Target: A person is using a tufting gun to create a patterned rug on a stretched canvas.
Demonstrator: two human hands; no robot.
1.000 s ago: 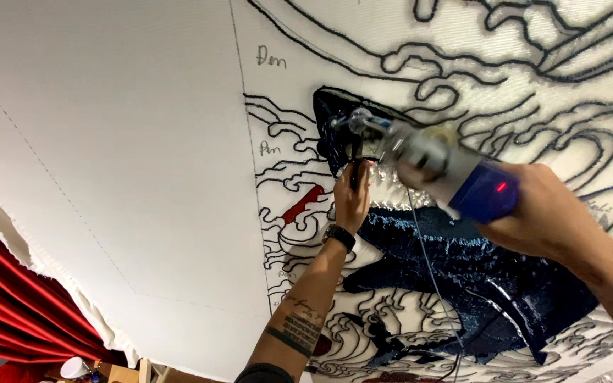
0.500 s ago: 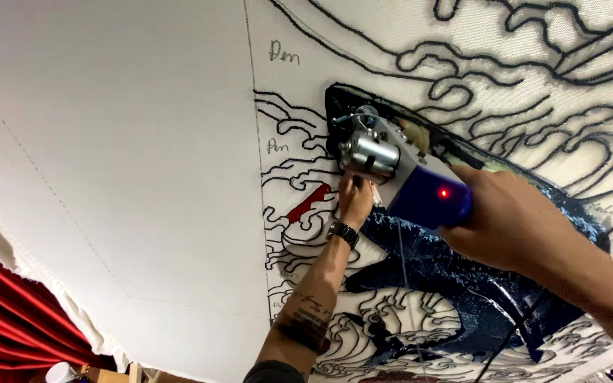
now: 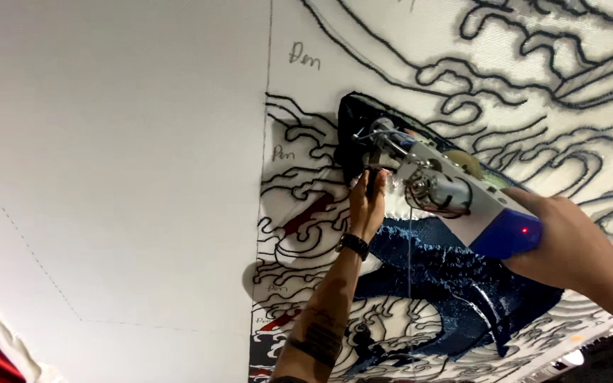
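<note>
Right hand (image 3: 569,245) grips the tufting gun (image 3: 455,195), fingers wrapped closed; left hand (image 3: 367,202) curls around its front handle, near the canvas (image 3: 143,142) design's left edge; blank cloth lies beyond.

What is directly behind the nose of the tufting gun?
Behind the tufting gun is stretched white cloth with black wave outlines and a dark blue tufted patch. The left hand grips near the nose; the right hand holds the grip. The needle's contact point is hidden.

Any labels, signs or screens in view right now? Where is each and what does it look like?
Handwritten pencil marks on the white cloth: small grey scribbles, one above the wave outlines, more lower on their left edge.
Red indicator light: tiny dot on the blue grip of the tufting gun held in the right hand.
No packages, screens or signs.
</note>
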